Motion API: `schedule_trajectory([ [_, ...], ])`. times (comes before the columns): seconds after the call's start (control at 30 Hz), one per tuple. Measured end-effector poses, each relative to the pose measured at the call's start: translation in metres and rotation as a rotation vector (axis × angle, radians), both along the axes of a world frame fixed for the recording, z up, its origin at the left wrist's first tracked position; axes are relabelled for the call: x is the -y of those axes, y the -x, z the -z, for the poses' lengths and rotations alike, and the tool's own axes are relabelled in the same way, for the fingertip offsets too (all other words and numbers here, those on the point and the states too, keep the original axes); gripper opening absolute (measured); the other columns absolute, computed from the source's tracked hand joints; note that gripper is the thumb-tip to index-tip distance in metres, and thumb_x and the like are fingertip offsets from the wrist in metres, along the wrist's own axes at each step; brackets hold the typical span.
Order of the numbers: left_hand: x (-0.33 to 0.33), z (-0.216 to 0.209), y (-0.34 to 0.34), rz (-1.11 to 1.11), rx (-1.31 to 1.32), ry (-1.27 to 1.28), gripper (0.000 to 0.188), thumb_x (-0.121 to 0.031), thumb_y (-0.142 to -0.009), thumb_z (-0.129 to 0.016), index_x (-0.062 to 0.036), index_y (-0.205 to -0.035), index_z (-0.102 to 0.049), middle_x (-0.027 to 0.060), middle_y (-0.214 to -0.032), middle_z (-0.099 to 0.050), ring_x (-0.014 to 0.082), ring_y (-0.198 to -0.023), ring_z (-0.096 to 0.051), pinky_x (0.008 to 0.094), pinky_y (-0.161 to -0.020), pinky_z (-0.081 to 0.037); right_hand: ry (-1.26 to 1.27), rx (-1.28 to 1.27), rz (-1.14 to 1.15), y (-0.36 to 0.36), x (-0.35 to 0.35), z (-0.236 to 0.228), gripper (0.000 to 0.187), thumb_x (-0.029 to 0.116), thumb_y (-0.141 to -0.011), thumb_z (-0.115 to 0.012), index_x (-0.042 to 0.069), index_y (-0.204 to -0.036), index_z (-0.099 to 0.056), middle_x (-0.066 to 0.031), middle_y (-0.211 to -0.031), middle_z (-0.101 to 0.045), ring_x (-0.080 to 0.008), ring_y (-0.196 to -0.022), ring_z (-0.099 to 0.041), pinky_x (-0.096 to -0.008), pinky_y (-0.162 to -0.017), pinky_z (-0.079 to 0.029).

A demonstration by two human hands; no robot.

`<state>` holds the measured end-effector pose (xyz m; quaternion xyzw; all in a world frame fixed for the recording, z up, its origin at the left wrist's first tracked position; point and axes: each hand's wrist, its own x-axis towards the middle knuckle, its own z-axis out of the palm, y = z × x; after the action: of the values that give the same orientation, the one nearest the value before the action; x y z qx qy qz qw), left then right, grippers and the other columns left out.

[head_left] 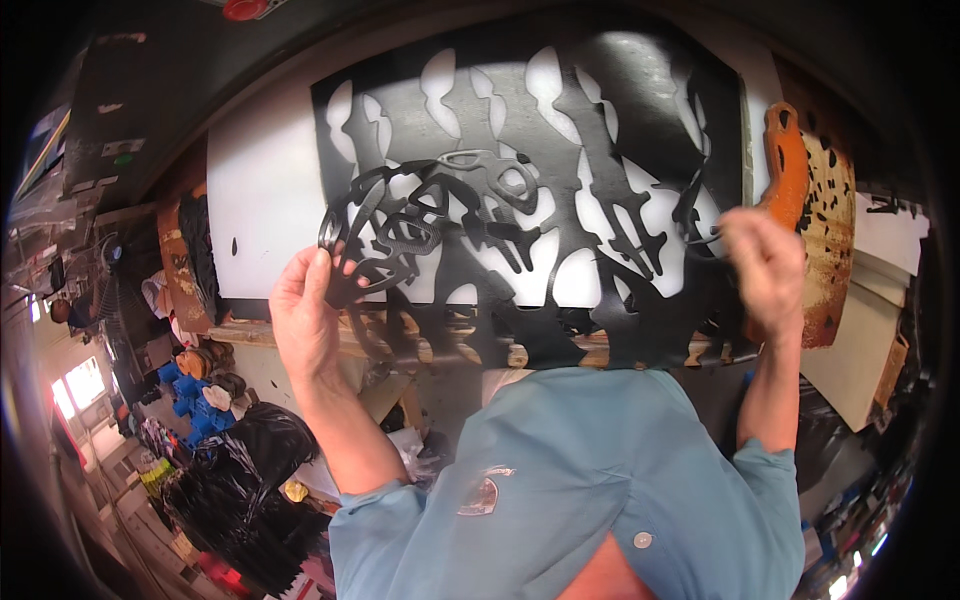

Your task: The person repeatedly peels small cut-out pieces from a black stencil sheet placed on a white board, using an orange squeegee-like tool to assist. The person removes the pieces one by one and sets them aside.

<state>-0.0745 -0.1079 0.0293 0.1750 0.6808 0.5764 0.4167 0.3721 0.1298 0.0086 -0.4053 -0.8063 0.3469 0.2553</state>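
Note:
A large black sheet (600, 90) with many shaped cut-outs lies over a white board (265, 190) on the bench. My left hand (305, 310) grips a tangle of black cut leftover strips (420, 220), lifted above the sheet's left half. My right hand (765, 265) is closed on the sheet's right edge near the front, pinching a thin black strip. Both forearms rise from my light blue shirt (580, 470).
An orange, black-spotted worn board (815, 200) stands at the bench's right end. Pale boards (860, 350) lean below it. Black plastic bags (235, 480) and blue items (190, 400) crowd the floor at lower left. The bench's wooden front edge (250, 330) runs beneath the sheet.

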Motion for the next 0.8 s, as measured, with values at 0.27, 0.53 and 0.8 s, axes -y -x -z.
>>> schedule_trajectory([
  [0.27,-0.033,-0.062,0.076,0.096,-0.504,0.032,0.031,-0.02,-0.108,-0.068,0.0078,-0.122,-0.073,0.0086,-0.101,-0.077,0.0149,-0.09,-0.072,0.0286,-0.085,-0.057,-0.291,0.175,0.091,0.015,0.015,0.03,0.029,0.008,-0.097,-0.076,-0.002,-0.123,-0.073,-0.0194,-0.124,-0.07,-0.0361,-0.118,-0.066,-0.0429,-0.105,-0.051],
  [0.53,0.014,-0.093,0.24,-0.052,-0.534,-0.277,0.024,-0.017,-0.108,-0.071,0.0025,-0.122,-0.075,0.0094,-0.107,-0.079,0.0177,-0.092,-0.077,0.0324,-0.085,-0.064,-0.378,0.325,0.106,-0.004,0.014,0.065,0.021,0.008,-0.103,-0.071,-0.001,-0.122,-0.074,-0.0171,-0.125,-0.071,-0.0336,-0.12,-0.066,-0.0425,-0.107,-0.05],
  [0.8,0.17,0.074,0.397,-0.712,-0.55,0.203,0.02,-0.016,-0.103,-0.069,0.0018,-0.106,-0.077,0.0082,-0.096,-0.078,0.0183,-0.082,-0.074,0.0349,-0.075,-0.063,-0.397,0.285,0.169,-0.018,0.002,0.083,0.017,0.006,-0.107,-0.067,-0.005,-0.117,-0.072,-0.0171,-0.119,-0.071,-0.031,-0.112,-0.068,-0.039,-0.101,-0.052],
])
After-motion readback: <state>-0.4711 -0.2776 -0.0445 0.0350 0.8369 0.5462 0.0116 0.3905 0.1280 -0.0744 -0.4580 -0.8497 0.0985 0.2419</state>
